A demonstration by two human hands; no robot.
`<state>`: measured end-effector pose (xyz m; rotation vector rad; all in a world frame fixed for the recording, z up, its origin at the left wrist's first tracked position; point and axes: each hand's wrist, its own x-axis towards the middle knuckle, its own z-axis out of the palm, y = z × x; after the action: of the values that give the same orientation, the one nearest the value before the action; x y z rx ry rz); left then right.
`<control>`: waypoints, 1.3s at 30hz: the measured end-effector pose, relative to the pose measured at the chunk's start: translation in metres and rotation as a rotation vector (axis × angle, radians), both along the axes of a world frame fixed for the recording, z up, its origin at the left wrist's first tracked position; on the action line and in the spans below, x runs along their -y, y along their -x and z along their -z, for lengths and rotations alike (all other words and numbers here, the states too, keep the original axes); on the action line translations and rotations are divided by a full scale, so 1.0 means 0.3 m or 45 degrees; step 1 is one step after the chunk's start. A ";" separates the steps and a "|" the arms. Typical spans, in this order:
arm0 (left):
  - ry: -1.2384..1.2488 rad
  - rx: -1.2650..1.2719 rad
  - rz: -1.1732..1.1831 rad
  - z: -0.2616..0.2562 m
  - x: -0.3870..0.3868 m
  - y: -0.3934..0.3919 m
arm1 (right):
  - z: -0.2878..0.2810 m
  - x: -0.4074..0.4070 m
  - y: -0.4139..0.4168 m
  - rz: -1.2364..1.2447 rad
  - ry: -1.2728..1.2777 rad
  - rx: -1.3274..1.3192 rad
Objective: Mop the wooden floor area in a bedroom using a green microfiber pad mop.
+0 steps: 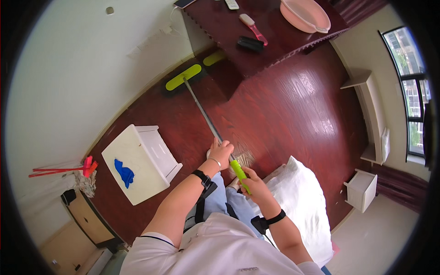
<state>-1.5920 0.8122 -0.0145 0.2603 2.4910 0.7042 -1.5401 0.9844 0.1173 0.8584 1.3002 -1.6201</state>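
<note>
A flat mop [210, 121] with a metal pole and a lime green grip slants away from me over dark red wood flooring. My left hand [221, 153] is closed around the pole just beyond the grip. Lower down, my right hand [255, 185] holds the green grip near its end. The mop's long lime green head [184, 77] lies on the floor beside the wall's baseboard, left of a dark red table. What is under the head cannot be seen.
A white cabinet [151, 185] with a blue cloth [124, 173] stands at left, near a red-handled string mop [85, 175]. The dark red table [275, 44] bears brushes and a pink basin [299, 20]. A white-covered bed [299, 199] is close on my right.
</note>
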 end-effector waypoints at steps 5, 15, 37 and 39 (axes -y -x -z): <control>0.088 0.104 0.270 -0.078 -0.182 -0.166 | 0.001 -0.159 -0.238 -0.086 -0.181 -0.078; -0.097 0.274 0.698 -0.294 -0.715 -0.652 | -0.298 -0.682 -0.803 -0.409 -0.526 -0.227; -0.094 0.192 0.772 -0.229 -0.855 -0.742 | -0.252 -0.843 -0.907 0.179 -0.219 0.166; -0.149 0.351 0.901 -0.318 -0.929 -0.816 | -0.382 -0.872 -0.989 0.231 -0.233 0.206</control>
<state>-1.3474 1.0911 0.0807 0.9576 1.9025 0.5316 -1.2435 1.2459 0.2320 1.2247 1.3004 -1.5487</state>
